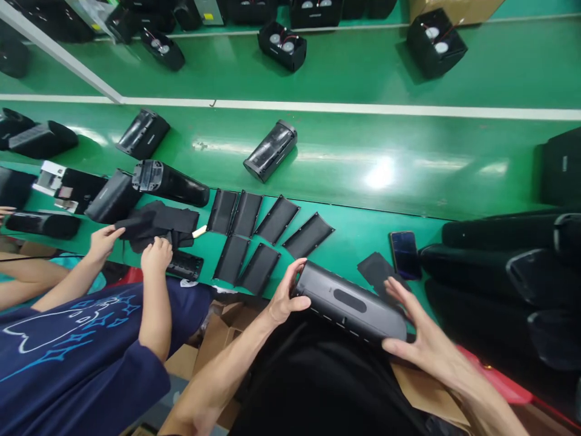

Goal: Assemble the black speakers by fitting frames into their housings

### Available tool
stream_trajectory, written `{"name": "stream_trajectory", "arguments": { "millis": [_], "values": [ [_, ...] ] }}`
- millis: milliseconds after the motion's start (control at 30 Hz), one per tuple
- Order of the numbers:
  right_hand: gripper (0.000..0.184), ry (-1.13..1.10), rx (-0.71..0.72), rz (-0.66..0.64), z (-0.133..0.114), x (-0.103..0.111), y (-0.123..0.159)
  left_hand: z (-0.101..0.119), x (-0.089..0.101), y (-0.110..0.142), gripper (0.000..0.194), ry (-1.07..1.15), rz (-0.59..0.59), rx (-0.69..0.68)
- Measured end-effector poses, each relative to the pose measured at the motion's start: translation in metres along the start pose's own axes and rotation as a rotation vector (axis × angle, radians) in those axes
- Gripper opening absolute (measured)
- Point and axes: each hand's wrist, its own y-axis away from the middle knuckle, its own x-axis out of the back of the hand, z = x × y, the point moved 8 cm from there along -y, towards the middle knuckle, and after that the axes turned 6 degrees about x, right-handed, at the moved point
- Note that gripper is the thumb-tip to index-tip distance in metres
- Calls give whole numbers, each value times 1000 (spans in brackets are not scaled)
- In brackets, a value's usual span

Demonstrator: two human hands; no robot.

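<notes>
A long black speaker housing [349,306] lies across my lap at the near edge of the green bench. My left hand [287,292] grips its left end, fingers curled over the top. My right hand [420,330] cups its right end, fingers spread along the far side. Several flat black panels [254,242] lie in two rows just beyond my left hand. A single black panel [376,269] and a dark phone [405,254] rest behind the housing.
A co-worker in a dark blue shirt sits at my left, both hands [131,245] on black parts. A cylindrical speaker [271,150] lies on the green conveyor [408,157]. Black housings [508,272] are stacked at right; more units lie at left and on the far bench.
</notes>
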Motion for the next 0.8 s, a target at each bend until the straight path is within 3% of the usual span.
{"name": "stream_trajectory", "arguments": {
  "millis": [133, 233, 367, 500, 700, 800],
  "values": [
    [105, -276, -120, 103, 37, -17, 25, -6, 7, 4, 110, -17, -77, 102],
    [97, -285, -128, 123, 37, -25, 29, 3, 4, 2, 108, -109, -150, 176],
    [83, -295, -108, 152, 28, -21, 29, 11, 2, 1, 98, -149, -101, 124],
    [78, -344, -119, 185, 28, -21, 29, 4, 0, 1, 92, -149, -29, 66],
    [79, -479, -290, 107, 44, -28, 20, -16, 13, -6, 89, -318, 28, 260],
    [87, -540, -280, 85, 48, -29, 13, -17, 16, -13, 90, -373, 37, 252]
  ]
}}
